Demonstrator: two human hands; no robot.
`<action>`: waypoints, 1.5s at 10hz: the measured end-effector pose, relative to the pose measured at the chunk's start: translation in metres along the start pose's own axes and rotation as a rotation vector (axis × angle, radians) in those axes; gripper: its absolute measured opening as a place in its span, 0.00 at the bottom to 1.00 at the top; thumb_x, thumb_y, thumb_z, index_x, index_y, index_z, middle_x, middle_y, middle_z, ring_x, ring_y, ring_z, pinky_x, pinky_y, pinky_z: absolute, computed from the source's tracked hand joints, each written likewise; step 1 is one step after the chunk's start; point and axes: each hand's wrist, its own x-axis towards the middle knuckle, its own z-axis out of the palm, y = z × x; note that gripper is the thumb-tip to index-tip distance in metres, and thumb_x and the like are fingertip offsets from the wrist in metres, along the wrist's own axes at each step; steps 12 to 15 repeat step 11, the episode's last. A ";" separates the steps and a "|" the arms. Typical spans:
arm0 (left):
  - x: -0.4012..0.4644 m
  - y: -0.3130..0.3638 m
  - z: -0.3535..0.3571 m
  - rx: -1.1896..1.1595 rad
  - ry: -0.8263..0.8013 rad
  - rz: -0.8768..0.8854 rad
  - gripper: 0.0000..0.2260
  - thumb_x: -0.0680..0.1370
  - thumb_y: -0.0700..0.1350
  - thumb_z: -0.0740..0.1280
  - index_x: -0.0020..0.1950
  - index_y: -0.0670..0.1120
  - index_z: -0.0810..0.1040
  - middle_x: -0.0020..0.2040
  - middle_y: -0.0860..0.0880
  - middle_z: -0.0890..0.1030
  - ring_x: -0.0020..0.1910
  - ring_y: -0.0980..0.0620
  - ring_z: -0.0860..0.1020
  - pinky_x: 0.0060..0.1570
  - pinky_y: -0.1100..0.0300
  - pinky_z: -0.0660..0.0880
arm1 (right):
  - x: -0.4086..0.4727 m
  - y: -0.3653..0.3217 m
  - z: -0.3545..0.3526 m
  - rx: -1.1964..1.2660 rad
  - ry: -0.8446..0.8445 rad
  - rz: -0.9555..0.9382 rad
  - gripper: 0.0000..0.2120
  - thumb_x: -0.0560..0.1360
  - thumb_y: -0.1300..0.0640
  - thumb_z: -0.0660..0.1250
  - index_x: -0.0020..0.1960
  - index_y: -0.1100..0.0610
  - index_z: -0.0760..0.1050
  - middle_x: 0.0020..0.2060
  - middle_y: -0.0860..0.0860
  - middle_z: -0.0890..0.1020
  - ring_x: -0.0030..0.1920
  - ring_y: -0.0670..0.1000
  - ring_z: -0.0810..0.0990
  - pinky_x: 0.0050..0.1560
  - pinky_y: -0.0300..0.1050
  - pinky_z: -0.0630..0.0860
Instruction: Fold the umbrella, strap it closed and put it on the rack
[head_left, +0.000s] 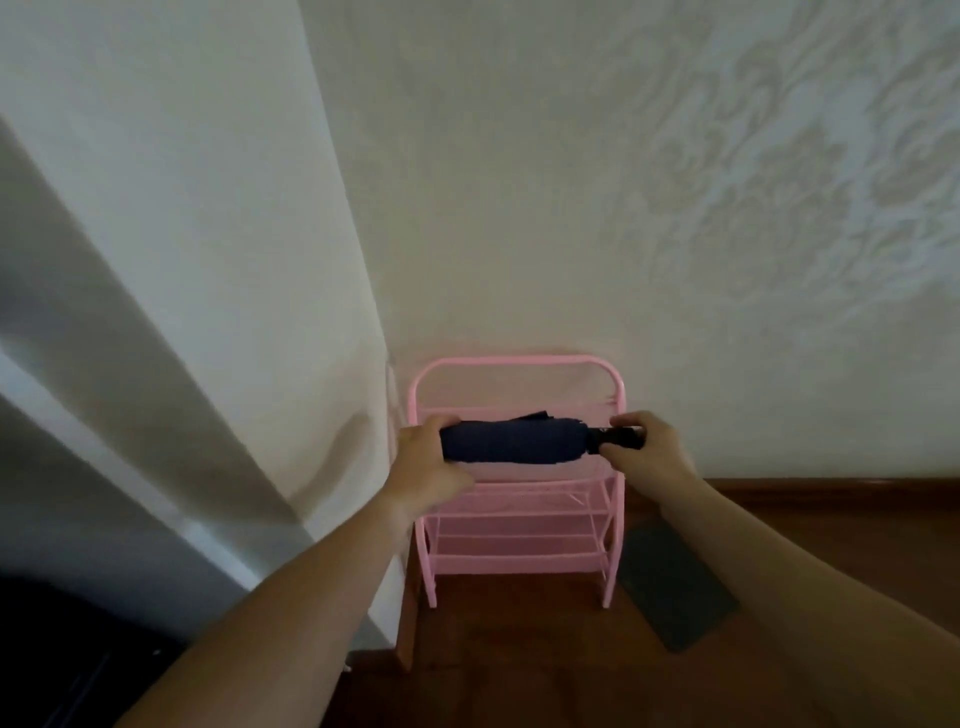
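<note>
1. I am holding the umbrella (511, 440) level with both hands, in front of the upper part of the pink rack (519, 483).
2. My left hand (428, 467) is closing around the folded blue end, and my right hand (644, 449) is gripping the black handle.
3. The umbrella is looking folded; a small flap is sticking up on top, and I cannot tell if the strap is fastened.
4. I think the placing is coming next. If the strap is loose, the cloth may open again.
5. The shelves are made of thin bars, so the round umbrella may roll off or slip between them if I am letting go too early.
</note>
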 end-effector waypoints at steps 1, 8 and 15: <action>0.060 -0.041 0.026 0.066 -0.038 -0.039 0.37 0.58 0.44 0.75 0.68 0.49 0.73 0.62 0.43 0.76 0.52 0.49 0.81 0.45 0.63 0.80 | 0.054 0.026 0.026 -0.112 -0.029 0.009 0.25 0.73 0.67 0.72 0.69 0.61 0.73 0.59 0.60 0.80 0.54 0.56 0.80 0.60 0.55 0.78; 0.101 -0.117 0.110 1.108 -0.073 0.297 0.14 0.76 0.32 0.64 0.59 0.43 0.78 0.51 0.43 0.85 0.50 0.41 0.84 0.49 0.47 0.82 | 0.111 0.120 0.121 -1.051 -0.177 -0.360 0.06 0.79 0.59 0.64 0.53 0.53 0.79 0.46 0.52 0.83 0.45 0.54 0.82 0.51 0.50 0.80; 0.012 -0.052 0.073 0.891 0.025 0.350 0.11 0.81 0.43 0.64 0.64 0.46 0.75 0.57 0.45 0.82 0.53 0.44 0.82 0.52 0.49 0.79 | 0.004 0.089 0.081 -0.804 0.039 -0.375 0.19 0.76 0.57 0.68 0.67 0.53 0.72 0.62 0.52 0.78 0.61 0.53 0.76 0.61 0.51 0.78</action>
